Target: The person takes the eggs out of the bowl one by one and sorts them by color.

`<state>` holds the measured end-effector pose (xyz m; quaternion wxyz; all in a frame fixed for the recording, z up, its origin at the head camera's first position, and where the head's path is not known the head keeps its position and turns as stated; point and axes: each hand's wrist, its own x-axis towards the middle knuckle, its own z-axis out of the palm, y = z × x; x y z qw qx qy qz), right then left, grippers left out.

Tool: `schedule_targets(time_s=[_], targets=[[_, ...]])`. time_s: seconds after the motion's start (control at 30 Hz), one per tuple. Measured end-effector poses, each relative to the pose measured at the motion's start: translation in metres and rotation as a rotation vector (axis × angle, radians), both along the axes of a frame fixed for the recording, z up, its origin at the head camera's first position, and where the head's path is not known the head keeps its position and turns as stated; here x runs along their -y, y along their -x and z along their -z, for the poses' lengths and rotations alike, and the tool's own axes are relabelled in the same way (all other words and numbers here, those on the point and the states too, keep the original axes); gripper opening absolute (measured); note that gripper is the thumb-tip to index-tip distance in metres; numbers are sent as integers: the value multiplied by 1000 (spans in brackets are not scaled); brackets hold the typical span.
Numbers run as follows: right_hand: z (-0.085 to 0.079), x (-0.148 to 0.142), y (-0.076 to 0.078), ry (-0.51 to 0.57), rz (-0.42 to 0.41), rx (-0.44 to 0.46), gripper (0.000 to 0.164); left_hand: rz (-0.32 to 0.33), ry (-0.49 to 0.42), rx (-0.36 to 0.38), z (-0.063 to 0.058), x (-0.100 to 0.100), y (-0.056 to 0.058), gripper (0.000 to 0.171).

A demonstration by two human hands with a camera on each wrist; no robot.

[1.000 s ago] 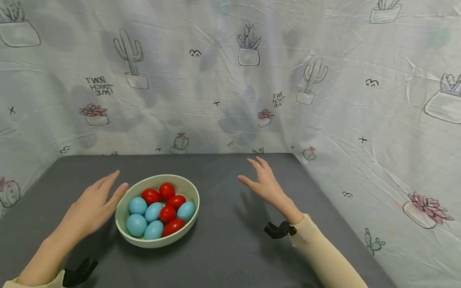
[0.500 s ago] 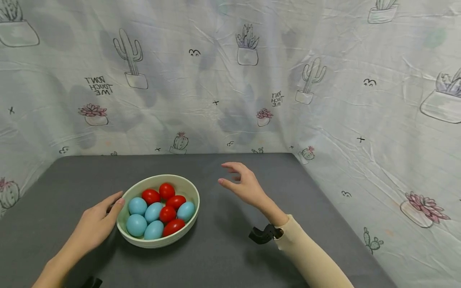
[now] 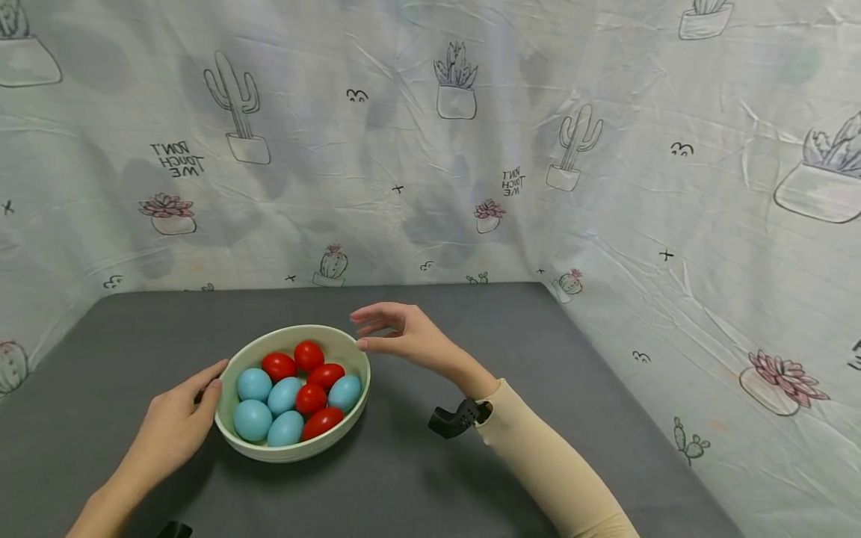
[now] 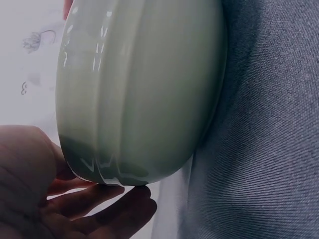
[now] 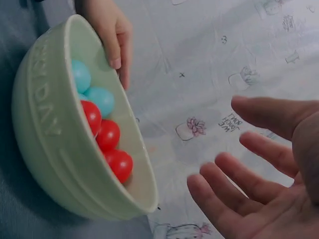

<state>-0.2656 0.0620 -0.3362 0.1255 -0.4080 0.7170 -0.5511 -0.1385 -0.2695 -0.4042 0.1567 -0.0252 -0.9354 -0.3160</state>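
Note:
A pale green bowl (image 3: 296,451) stands on the dark grey table, holding several red eggs (image 3: 323,423) and several light blue eggs (image 3: 252,420). At its left side my left hand (image 3: 176,420) grips it, thumb at the rim and fingers bent against the outer wall. The left wrist view shows those fingers (image 4: 99,206) touching the bowl from outside. My right hand (image 3: 412,336) hovers by the bowl's right rim with fingers loosely extended and nothing in them. In the right wrist view, a gap lies between the right fingertips (image 5: 197,183) and the bowl (image 5: 50,144).
The grey tabletop (image 3: 484,478) stretches around the bowl. A pale curtain (image 3: 397,149) printed with cacti and potted plants hangs behind the table and along its sides. A black strap device (image 3: 457,418) sits on the right wrist by the beige sleeve (image 3: 538,456).
My right hand has moved left, from well apart to beside the bowl's right rim. The left hand has come down onto the bowl's left side. Bowl and eggs stay in place.

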Motion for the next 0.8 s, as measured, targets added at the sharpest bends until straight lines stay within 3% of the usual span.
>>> schedule_targets(time_s=[0.17,0.43,0.8], targets=[[4,15,6,-1,-109,70,37,-11,-7,-8,2,0,1,44],[12,37,6,-85,-266,83,39,-21,-4,-36,4,-1,1,43],[26,55,7,-155,-299,78,36,-24,-1,-30,5,0,1,44]])
